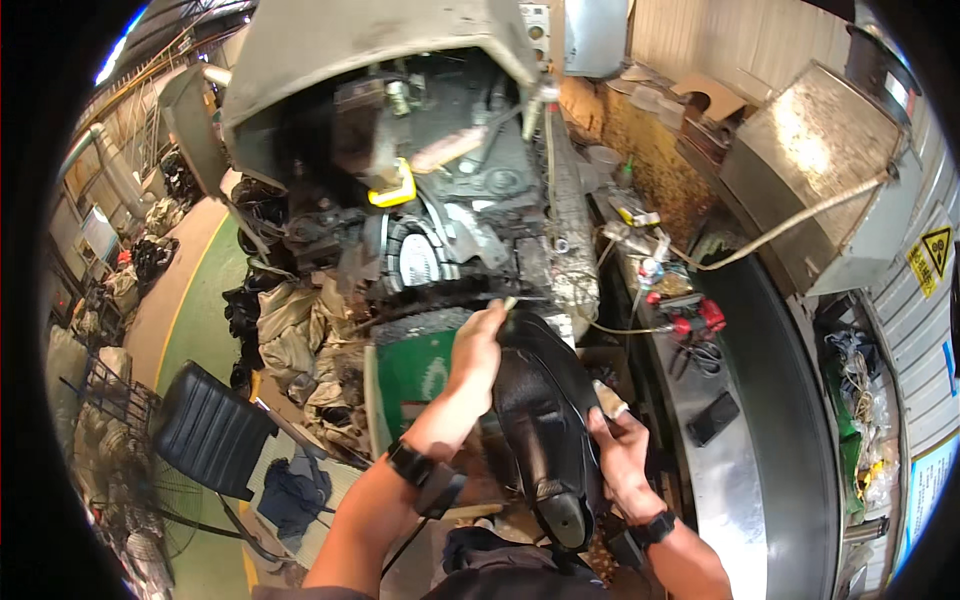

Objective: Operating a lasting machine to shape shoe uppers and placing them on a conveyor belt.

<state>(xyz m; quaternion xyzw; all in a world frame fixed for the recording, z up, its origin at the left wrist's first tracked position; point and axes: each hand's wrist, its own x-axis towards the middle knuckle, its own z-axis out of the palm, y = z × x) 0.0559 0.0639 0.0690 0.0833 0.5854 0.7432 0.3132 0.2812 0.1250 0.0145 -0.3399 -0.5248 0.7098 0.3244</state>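
Observation:
A black leather shoe upper [535,400] is held in front of me, its wide end toward the machine and its narrow end toward my body. A small hole shows in the dark piece at the narrow end. My left hand [476,352] is closed on the far left edge of the upper, with a small pale bit near its fingertips. On the near right side, my right hand [622,455] grips the upper. Something whitish [608,400] shows at that hand's fingertips; I cannot tell what it is.
Ahead stands a machine [470,180] with a pale hood and a yellow part [393,186]. At right are a dark belt [780,400], a metal ledge [725,480], a red tool [697,316] and a black phone-like slab [713,418]. A black chair [215,428] stands left.

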